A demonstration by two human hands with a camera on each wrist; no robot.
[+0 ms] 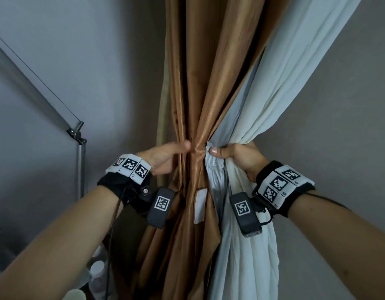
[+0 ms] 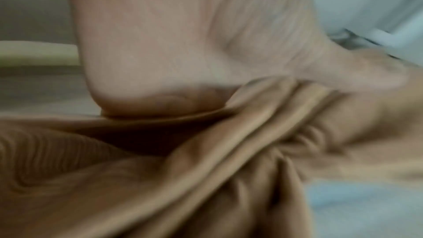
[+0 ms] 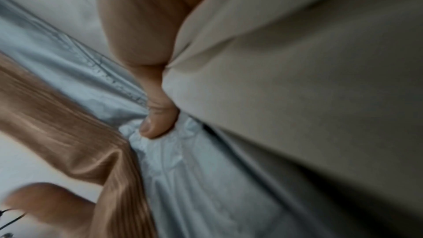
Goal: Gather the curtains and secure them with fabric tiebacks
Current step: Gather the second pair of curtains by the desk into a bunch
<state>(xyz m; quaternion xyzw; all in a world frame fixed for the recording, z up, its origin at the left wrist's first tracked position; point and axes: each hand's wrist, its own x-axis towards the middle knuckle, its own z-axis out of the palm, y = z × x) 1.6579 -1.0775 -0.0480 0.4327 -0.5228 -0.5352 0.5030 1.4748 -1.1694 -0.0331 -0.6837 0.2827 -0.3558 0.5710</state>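
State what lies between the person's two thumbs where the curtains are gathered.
In the head view, a pinched bunch of the brown curtain fills the gap between the left hand and the right hand, which grips the white curtain. No tieback shows.

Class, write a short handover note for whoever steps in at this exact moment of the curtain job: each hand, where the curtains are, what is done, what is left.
Left hand: grips the brown curtain at the pinch point, thumb across the front.
Right hand: grips the white curtain, thumb pressed into its folds.
Both curtains are drawn together into one bundle between the hands; the fabric fans out above and below.
Done: gathering.
Left: no tieback is visible in any view; find it, wrap it round the bundle and fasten it.
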